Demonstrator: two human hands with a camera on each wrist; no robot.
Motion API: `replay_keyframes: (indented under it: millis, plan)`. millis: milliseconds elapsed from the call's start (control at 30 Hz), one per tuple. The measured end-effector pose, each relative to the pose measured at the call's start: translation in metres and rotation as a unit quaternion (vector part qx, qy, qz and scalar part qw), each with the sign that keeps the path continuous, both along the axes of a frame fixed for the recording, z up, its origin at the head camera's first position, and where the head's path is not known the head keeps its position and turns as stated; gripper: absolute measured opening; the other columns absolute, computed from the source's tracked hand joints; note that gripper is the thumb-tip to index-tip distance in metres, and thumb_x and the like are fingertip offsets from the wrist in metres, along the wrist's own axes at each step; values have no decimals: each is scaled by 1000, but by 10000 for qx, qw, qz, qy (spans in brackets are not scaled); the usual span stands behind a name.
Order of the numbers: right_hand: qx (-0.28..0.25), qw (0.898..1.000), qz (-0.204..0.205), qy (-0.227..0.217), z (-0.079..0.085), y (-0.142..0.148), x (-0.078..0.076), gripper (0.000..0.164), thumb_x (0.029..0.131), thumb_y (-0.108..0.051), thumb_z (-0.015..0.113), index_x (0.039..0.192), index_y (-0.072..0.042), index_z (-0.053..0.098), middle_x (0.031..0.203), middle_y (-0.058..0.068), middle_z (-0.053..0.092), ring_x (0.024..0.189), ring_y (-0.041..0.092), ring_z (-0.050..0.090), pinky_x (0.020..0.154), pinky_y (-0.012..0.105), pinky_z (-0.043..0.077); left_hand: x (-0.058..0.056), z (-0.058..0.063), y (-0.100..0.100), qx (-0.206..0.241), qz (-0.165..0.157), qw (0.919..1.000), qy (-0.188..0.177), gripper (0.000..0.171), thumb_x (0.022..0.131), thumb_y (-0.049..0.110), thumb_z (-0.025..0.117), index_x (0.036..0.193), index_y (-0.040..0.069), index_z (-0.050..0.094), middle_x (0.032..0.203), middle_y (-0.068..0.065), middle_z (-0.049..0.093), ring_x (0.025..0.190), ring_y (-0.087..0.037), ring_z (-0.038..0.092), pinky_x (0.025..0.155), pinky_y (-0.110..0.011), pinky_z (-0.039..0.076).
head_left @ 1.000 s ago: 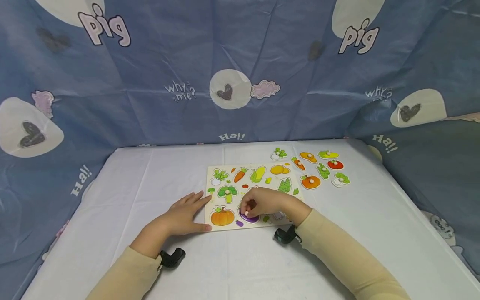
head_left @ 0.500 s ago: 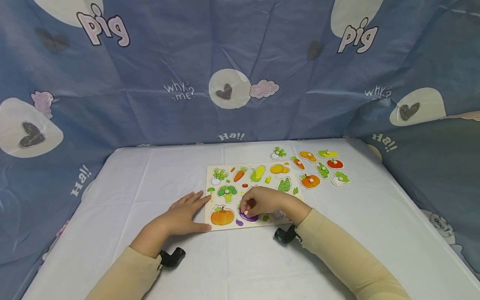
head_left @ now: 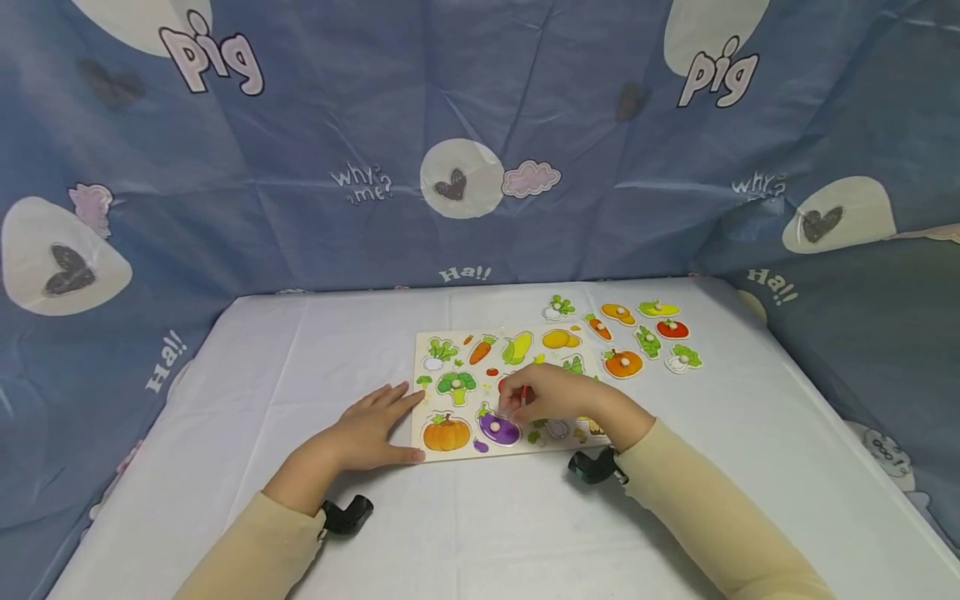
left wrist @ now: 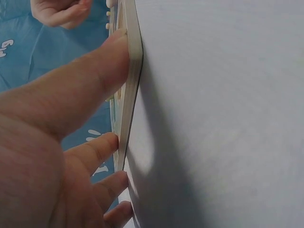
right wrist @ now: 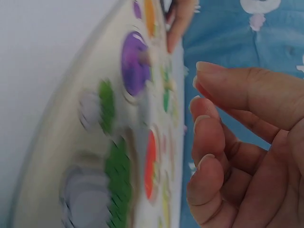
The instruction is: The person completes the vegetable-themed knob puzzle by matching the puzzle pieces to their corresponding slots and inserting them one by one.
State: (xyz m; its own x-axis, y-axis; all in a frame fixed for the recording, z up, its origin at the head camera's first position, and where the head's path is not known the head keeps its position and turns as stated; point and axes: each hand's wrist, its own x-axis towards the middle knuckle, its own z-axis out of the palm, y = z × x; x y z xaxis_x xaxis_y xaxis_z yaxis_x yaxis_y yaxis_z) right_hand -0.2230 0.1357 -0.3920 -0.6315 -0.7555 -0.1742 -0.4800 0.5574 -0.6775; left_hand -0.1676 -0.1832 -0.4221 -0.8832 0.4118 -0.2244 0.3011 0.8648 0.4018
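While the left hand (head_left: 375,429) rests spread on the cream wooden board's (head_left: 468,407) left edge, the flat purple oval eggplant piece (head_left: 508,432) lies near-centre on it, long axis diagonal, green stem far-left, round end near-right; right hand (head_left: 551,393) hovers just right, thumb and fingers parted.

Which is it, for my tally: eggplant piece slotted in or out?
In: the head view shows the eggplant piece lying flat in the board, knob up.

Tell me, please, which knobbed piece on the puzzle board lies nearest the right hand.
The purple eggplant piece, beside the right hand; the green broccoli piece sits farther off.
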Motion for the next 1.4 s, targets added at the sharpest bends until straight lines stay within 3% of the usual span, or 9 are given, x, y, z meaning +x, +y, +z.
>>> replay_keyframes:
  millis: [433, 833, 1167, 1400]
  plan:
    - [-81, 9964, -841, 39, 25, 53, 3, 11, 93, -12, 72, 103, -10, 71, 87, 0, 61, 79, 24, 58, 66, 30, 51, 0, 0, 0, 26, -13, 10000, 4, 96, 80, 60, 75, 156, 16, 37, 163, -18, 23, 149, -45, 17, 114, -69, 16]
    - [-122, 9895, -1382, 410, 22, 107, 0, 12, 91, -7, 72, 103, -4, 70, 87, 0, 63, 76, 21, 55, 65, 28, 50, 0, 3, 2, -5, 24, 10000, -45, 96, 80, 58, 76, 156, 16, 36, 164, -17, 23, 149, -44, 16, 116, -67, 15]
    - [-86, 9792, -1858, 808, 15, 141, -10, 12, 89, -6, 74, 101, -7, 72, 90, 0, 64, 78, 22, 55, 64, 28, 48, 1, 3, 2, -1, 53, 10000, -29, 95, 80, 58, 76, 156, 16, 36, 164, -17, 23, 149, -44, 17, 116, -67, 15]
    - [12, 9731, -2227, 591, 6, 158, -21, 11, 92, -11, 72, 103, -6, 71, 90, 2, 68, 74, 22, 55, 62, 29, 48, 1, 3, 1, -34, 26, 10000, -31, 96, 80, 59, 75, 157, 16, 36, 164, -17, 23, 149, -45, 17, 115, -67, 16]
